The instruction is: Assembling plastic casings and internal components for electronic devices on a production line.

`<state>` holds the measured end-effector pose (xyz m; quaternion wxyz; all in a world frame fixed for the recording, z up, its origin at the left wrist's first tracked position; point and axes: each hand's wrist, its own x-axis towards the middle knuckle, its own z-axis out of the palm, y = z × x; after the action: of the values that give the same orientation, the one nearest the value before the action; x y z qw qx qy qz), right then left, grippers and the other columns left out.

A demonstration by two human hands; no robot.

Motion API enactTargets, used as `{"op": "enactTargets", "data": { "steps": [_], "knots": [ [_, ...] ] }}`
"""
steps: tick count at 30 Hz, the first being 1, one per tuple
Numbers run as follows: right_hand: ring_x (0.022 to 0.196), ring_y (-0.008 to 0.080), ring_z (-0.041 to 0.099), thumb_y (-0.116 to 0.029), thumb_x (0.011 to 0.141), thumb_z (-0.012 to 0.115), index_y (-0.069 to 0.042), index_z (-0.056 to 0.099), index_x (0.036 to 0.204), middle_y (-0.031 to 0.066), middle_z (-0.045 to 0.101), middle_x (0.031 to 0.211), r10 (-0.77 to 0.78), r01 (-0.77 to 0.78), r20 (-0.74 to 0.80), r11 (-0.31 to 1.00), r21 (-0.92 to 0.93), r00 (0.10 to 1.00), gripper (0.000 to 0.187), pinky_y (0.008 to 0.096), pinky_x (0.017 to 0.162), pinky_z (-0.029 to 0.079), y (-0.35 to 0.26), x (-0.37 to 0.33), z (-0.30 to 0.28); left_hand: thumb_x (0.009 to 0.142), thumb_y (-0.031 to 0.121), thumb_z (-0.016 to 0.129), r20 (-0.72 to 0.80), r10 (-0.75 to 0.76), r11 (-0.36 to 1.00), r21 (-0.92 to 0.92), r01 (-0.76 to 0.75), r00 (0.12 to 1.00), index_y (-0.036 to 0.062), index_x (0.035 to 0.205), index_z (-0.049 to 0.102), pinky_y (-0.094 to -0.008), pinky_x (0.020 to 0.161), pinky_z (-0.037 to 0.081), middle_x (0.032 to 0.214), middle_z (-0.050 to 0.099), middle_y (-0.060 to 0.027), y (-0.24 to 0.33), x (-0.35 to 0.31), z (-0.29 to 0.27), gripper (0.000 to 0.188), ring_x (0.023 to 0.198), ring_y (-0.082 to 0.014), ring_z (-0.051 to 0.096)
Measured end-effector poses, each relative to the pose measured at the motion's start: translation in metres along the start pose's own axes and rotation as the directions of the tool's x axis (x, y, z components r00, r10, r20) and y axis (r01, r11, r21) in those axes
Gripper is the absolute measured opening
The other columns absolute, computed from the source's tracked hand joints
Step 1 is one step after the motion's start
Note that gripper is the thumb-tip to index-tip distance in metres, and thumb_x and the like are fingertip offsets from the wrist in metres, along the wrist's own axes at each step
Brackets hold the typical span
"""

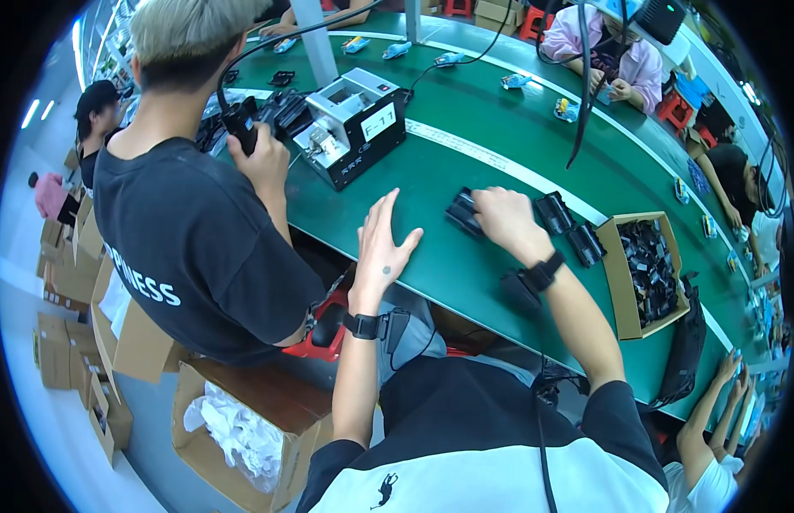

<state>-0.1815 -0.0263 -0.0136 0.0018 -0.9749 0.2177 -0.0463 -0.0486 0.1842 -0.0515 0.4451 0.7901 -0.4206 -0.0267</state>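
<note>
The right hand (504, 215) curls over the right end of a black plastic housing (463, 212); its fingertips are hidden, so I cannot tell if it grips. Best to pinch the housing's sides squarely, steadying it with the left hand (382, 244), spread wide and empty. The housing lies between both hands; 2 similar black housings (587, 245) lie just beyond the right.

The wide fisheye view looks from the wearer's head, above the near edge of the green desk (427, 184), steeply down and outward across it. The shirt (482, 479), left hand (382, 244) and right hand (510, 218) sit close, along the desk's near side; a co-worker in pink (643, 61) is farther, beyond the desk's far side.
</note>
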Motion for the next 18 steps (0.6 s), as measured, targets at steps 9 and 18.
{"op": "enactTargets", "data": {
  "steps": [9, 18],
  "knots": [
    [0.095, 0.0381, 0.073, -0.027, 0.101, 0.068, -0.007, 0.071, 0.109, 0.0156, 0.075, 0.103, 0.442, -0.396, -0.398, 0.897, 0.196, 0.804, 0.022, 0.046, 0.08, 0.057, 0.087, -0.128, -0.082, 0.092, 0.018, 0.076, 0.199, 0.041, 0.999, -0.004, -0.041, 0.979, 0.0045, 0.143, 0.057, -0.0473, 0.108, 0.048, 0.135, 0.064, -0.0191, 0.005, 0.053, 0.002, 0.056, 0.125, -0.0379, 0.061],
    [0.092, 0.0315, 0.076, -0.022, 0.097, 0.072, -0.006, 0.071, 0.121, 0.0161, 0.077, 0.098, 0.805, -0.805, 0.032, 0.59, 0.061, 0.592, 0.029, 0.0413, 0.079, 0.057, 0.226, -0.295, -0.041, 0.095, 0.011, 0.068, 0.172, 0.402, 0.769, 0.469, -0.433, 0.9, -0.0024, 0.126, 0.065, -0.0428, 0.101, 0.051, 0.122, 0.068, -0.0186, 0.036, 0.18, 0.066, 0.034, 0.12, -0.0372, 0.064]
  ]
}}
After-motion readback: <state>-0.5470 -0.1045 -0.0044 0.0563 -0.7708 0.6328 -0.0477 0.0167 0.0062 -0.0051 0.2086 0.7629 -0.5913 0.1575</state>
